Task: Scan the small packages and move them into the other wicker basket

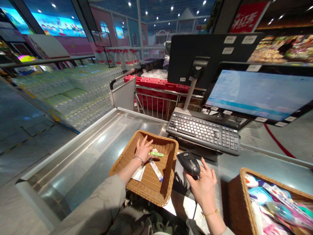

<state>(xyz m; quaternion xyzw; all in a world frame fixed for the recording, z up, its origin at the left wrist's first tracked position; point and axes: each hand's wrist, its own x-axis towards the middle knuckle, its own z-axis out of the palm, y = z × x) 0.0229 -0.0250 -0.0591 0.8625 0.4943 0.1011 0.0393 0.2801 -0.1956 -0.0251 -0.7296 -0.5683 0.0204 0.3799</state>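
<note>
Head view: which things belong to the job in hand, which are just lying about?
Likely in the job:
scanner at the right hand
wicker basket around the left hand
green item and white packet inside it

Likely just about:
bottle packs
red barriers
red sign

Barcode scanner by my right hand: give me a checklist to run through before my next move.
1. Right grip touching barcode scanner: ok.
2. Scanner held firmly: cannot tell; the contact is partly hidden.
3. Left grip inside central wicker basket: ok.
4. Bright green item grasped: cannot tell; it shows right beside the left grip.
5. Long white-and-blue packet lying in that basket: ok.
6. Monitor screen readable: not ok; lit, but its text is blurred.
</note>
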